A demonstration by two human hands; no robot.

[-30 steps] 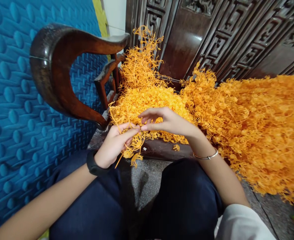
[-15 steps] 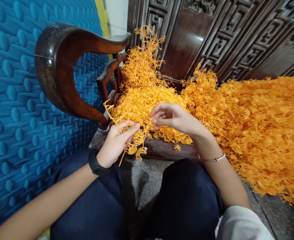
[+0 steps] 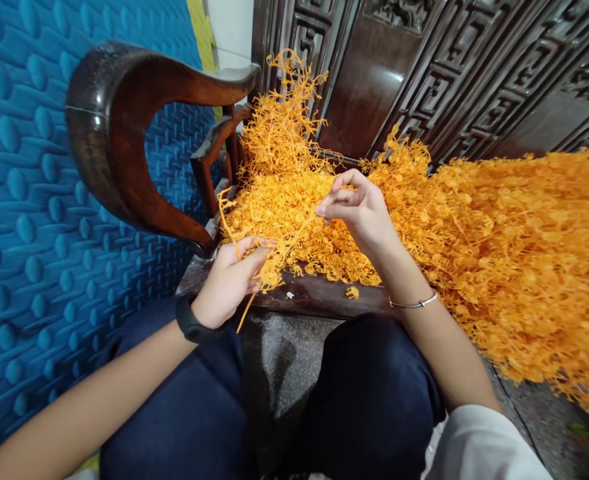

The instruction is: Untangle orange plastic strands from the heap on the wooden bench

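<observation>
A big heap of thin orange plastic sprigs [image 3: 499,253] covers the seat of a dark wooden chair and spills to the right. My left hand [image 3: 227,283], with a black band on the wrist, is closed around a small bunch of orange sprigs [image 3: 269,267] at the seat's front edge. My right hand [image 3: 359,210], with a thin silver bracelet, is raised over the heap, fingers pinched on a strand that runs down to that bunch.
The chair's curved wooden armrest [image 3: 124,133] arches at the left. A blue padded wall [image 3: 29,200] stands beyond it. Carved dark wood panels [image 3: 449,67] back the heap. My knees in dark trousers [image 3: 369,393] are below, over speckled floor [image 3: 284,353].
My right hand has lifted up and away from my left hand, drawing a strand out of the bunch. My left hand has stayed at the seat's front edge.
</observation>
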